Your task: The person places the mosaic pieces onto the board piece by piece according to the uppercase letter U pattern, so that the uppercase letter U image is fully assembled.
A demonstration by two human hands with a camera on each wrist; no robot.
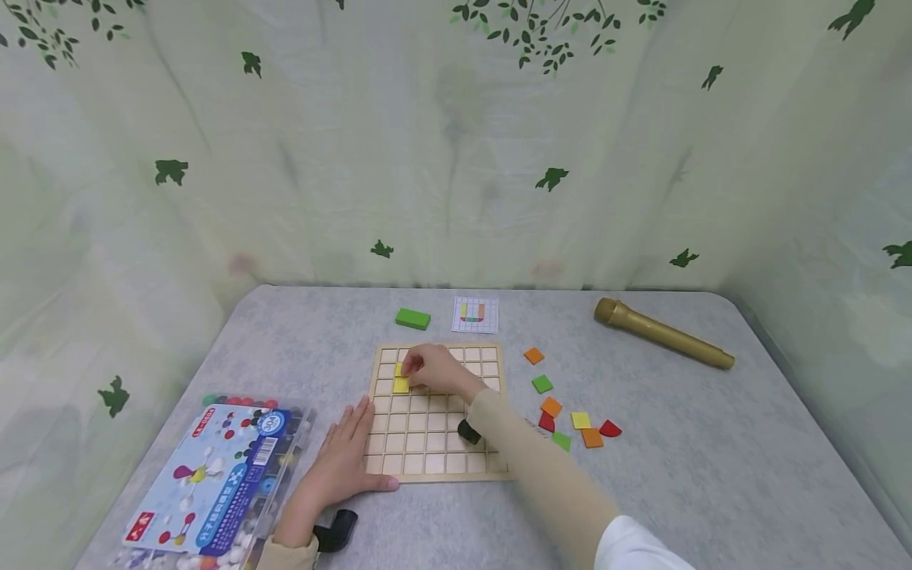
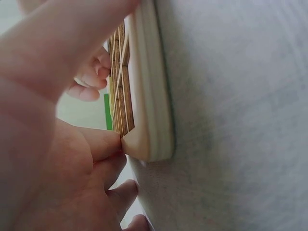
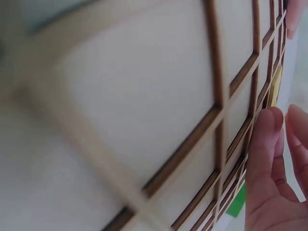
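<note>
A wooden grid board lies on the table. My left hand rests against its lower-left corner, fingers spread along the left side and thumb at the near edge. In the left wrist view the fingertips touch the board's corner. Two yellow square tiles sit one above the other in the upper-left part of the grid. My right hand reaches over the board, fingertips right at the upper tile and partly covering it. In the right wrist view a yellow tile shows just past the fingertips, and thumb and fingers are slightly apart.
Right of the board lie loose orange, green, yellow and red pieces. Behind it are a green block and a pattern card. A gold microphone-shaped object lies at the back right, a clear case of colored parts at the left.
</note>
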